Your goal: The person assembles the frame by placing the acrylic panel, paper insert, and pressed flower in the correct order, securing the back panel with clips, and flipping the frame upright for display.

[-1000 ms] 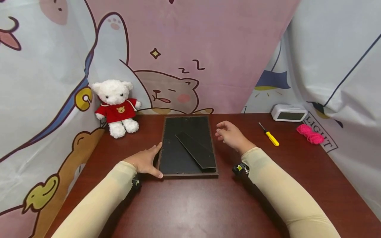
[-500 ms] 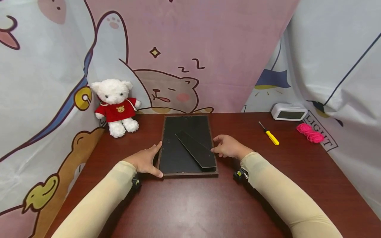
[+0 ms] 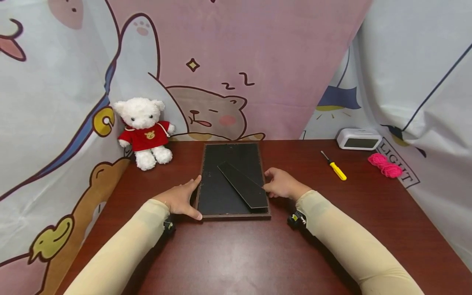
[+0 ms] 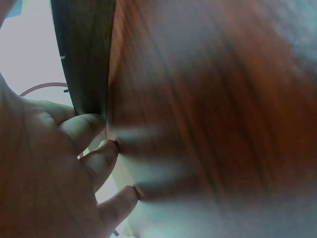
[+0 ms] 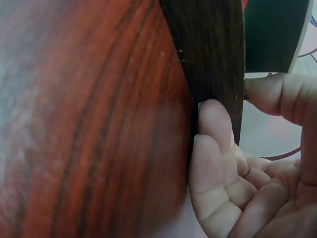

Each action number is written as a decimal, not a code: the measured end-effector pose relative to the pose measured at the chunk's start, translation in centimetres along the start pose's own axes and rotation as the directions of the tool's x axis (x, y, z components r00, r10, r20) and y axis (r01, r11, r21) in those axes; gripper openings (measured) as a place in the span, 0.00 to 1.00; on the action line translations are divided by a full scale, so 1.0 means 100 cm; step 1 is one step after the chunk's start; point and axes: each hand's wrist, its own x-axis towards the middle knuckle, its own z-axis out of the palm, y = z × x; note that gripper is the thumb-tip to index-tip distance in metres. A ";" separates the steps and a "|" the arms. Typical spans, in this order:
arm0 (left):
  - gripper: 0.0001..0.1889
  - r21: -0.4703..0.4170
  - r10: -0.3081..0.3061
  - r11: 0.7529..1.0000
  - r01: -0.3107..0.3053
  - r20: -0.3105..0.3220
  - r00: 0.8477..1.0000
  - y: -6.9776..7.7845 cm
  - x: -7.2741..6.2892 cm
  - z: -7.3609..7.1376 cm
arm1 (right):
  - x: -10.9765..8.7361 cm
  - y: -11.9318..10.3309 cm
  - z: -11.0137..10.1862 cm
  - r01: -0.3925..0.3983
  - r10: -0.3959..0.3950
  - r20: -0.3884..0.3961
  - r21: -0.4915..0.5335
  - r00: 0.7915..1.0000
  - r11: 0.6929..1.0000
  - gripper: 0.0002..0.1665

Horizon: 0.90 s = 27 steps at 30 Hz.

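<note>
A picture frame [image 3: 214, 196] lies back side up on the table, its black back showing and its easel leg [image 3: 243, 186] slanting across it. My left hand [image 3: 178, 198] rests against the frame's left side, thumb and index finger spread wide along the edge. In the left wrist view its other fingertips [image 4: 109, 148] touch down by the dark frame side [image 4: 86, 54]. At the right edge, my right hand [image 3: 282, 183] grips the frame. The right wrist view shows its fingers [image 5: 208, 163] against the side wall, with the thumb [image 5: 267, 94] over the back edge.
A white teddy bear in a red top [image 3: 144, 133] sits at the back left. Right of the frame lie a yellow screwdriver [image 3: 335, 168] and pink yarn [image 3: 385, 165]. A white digital clock [image 3: 359, 139] stands behind them. A printed curtain [image 3: 280, 69] hangs along the table's back.
My right hand came down from beside the frame's upper right and took hold of its right edge, then shifted slightly closer. The left hand and the frame stay in place.
</note>
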 end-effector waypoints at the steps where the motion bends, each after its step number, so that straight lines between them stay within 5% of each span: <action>1: 0.75 -0.001 0.003 1.000 -0.003 0.000 1.000 0.000 0.000 0.000 | 0.000 0.000 0.000 0.000 0.000 0.000 0.007 1.000 1.000 0.34; 12: 0.75 0.001 0.004 1.000 -0.004 0.004 1.000 -0.002 0.001 0.000 | 0.002 0.002 0.001 -0.008 0.005 0.033 0.114 0.999 0.993 0.28; 17: 0.75 0.003 0.001 1.000 -0.001 0.002 1.000 -0.001 0.001 0.000 | 0.001 0.002 0.000 -0.047 0.043 0.030 0.124 0.999 0.991 0.33; 23: 0.75 0.001 -0.003 1.000 0.003 0.007 1.000 -0.001 0.002 0.000 | -0.012 -0.013 0.001 0.024 -0.041 -0.161 -0.107 0.986 0.994 0.37; 27: 0.75 0.003 -0.007 1.000 0.007 0.006 1.000 -0.003 0.001 0.000 | -0.026 -0.036 0.012 0.134 -0.200 -0.204 -0.299 0.958 0.945 0.43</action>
